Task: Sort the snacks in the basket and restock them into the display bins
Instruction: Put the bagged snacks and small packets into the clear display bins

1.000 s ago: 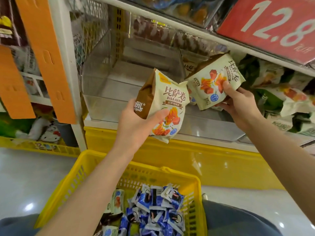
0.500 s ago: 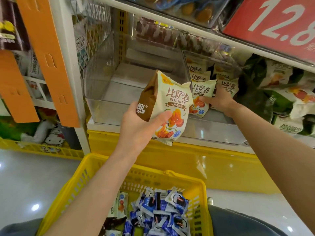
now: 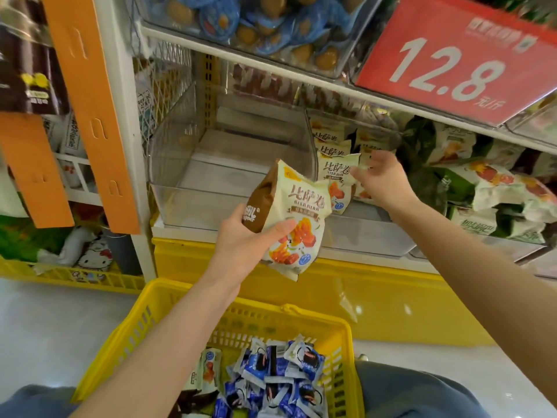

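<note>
Left hand [image 3: 241,238] grips a cream and brown snack bag [image 3: 297,218] before a clear bin [image 3: 193,206]; right hand [image 3: 382,181], fingers loose and empty, beside matching bags [image 3: 334,171]; yellow basket [image 3: 144,312] below

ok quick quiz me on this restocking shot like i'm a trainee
1. What does the left hand hold? A) a green bag B) a cream-and-brown snack bag C) nothing
2. True or false: the yellow basket holds no snacks.
3. Which hand holds nothing?
Key: 1 B. 2 False, blue packets lie in it. 3 The right hand, open near the matching shelved bags.
</note>
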The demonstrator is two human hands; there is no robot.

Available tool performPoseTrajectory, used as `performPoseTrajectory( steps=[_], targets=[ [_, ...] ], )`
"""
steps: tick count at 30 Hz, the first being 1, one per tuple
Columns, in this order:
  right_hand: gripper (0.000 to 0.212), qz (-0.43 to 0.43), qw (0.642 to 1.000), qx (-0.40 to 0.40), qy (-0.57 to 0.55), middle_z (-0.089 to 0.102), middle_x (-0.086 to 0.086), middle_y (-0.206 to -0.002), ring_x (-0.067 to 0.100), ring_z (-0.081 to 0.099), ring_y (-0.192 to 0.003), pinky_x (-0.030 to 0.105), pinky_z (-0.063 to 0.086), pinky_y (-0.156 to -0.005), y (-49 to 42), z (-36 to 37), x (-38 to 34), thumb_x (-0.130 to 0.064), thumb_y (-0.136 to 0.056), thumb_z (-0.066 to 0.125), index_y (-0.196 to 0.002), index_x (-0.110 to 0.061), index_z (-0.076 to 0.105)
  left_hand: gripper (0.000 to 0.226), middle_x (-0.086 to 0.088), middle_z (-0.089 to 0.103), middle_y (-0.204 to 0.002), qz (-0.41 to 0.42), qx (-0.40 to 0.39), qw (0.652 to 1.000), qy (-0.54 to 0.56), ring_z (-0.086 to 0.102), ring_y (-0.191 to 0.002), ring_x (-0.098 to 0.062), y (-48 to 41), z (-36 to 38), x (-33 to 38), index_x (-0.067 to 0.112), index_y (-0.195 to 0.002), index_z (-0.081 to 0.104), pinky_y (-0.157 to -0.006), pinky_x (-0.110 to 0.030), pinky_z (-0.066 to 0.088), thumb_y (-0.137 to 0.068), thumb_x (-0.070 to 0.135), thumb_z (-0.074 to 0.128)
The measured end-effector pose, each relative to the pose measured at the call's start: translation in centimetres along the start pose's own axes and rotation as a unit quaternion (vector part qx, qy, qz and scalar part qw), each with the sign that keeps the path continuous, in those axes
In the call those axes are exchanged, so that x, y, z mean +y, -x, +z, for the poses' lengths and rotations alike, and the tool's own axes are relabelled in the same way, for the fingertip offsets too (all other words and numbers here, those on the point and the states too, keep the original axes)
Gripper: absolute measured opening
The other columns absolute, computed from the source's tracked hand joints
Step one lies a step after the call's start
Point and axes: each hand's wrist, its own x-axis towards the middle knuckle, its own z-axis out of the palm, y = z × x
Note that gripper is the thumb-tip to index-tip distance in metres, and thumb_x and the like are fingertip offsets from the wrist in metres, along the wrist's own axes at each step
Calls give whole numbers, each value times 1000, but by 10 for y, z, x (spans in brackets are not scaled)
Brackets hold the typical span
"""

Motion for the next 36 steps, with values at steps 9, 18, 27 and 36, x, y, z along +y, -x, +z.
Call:
performPoseTrajectory(
  steps=[9,18,27,36],
  targets=[
    [47,-192,938,-270,104,63,-20,-108,-6,58,-99,19,47,-90,81,-48,-26,-40,-74,72,-118,-27,59,43,13,70,-86,78,-69,983,-152,67,-75,-1,13,25,3,31,-97,60,-57,-15,54,-61,38,81],
    [34,-209,965,-150,56,68,-22,-83,-7,64,-79,10,52,-68,66,-113,5,-50,-58,74,-87,-42,57,57,12,61,-105,259,-110,926,-251,59,-96,-8,-15,100,35,32,-114,53,-81,-34,54,-64,38,80],
    [32,-193,963,12,190,58,-11,-81,4,58,-69,16,44,-57,-1,-118,31,-34,-75,75,-95,-24,51,55,-5,24,-152,274,-44,804,-527,43,-128,-24,-59,128,-20,21,-143,25,-101,-38,41,-94,34,46],
    [47,-129,866,-43,482,63,8,-100,26,59,-82,35,46,-63,-62,-67,58,-42,-83,64,-117,-15,48,27,5,67,-98,343,-6,792,-504,58,-91,-8,-59,113,-36,21,-100,64,-86,-26,38,-96,35,42]
  ],
)
